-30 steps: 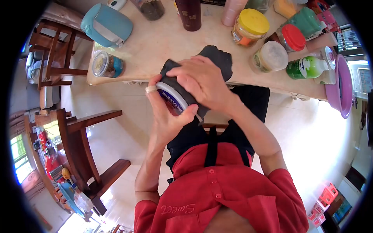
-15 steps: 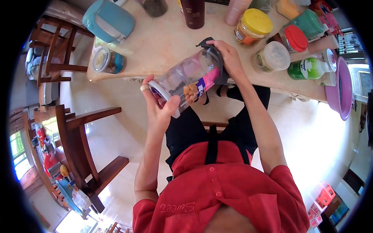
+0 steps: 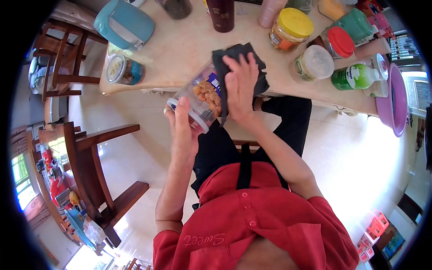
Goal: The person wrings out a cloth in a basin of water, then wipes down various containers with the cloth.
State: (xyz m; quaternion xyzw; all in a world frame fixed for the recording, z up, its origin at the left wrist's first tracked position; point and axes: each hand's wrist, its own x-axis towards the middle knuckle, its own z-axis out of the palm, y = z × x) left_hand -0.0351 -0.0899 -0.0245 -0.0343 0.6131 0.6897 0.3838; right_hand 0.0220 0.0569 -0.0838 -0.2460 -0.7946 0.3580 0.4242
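Note:
A clear plastic jar (image 3: pixel 191 100) with a white lid and a label showing brown food pieces is held tilted above my lap, near the table's front edge. My left hand (image 3: pixel 182 130) is closed around its lidded lower end, thumb on the lid's rim. Over the jar's upper end lies a dark grey cloth (image 3: pixel 261 83). My right hand (image 3: pixel 241 85) holds this cloth against the jar, its fingers laid along the cloth. The cloth and hand hide the jar's far end and part of its label.
A teal pitcher (image 3: pixel 128 27), a small lidded tub (image 3: pixel 125 70) and a dark red cup (image 3: pixel 222 15) stand on the table (image 3: pixel 180 58). At the right are a yellow-lidded jar (image 3: pixel 291 29), a white-lidded tub (image 3: pixel 314 63), a green bottle (image 3: pixel 355 77) and a purple basin (image 3: pixel 390 101).
My right hand has moved with the cloth from the jar's far end onto its side, and the cloth now spreads over it. The jar has turned, so its label faces up more.

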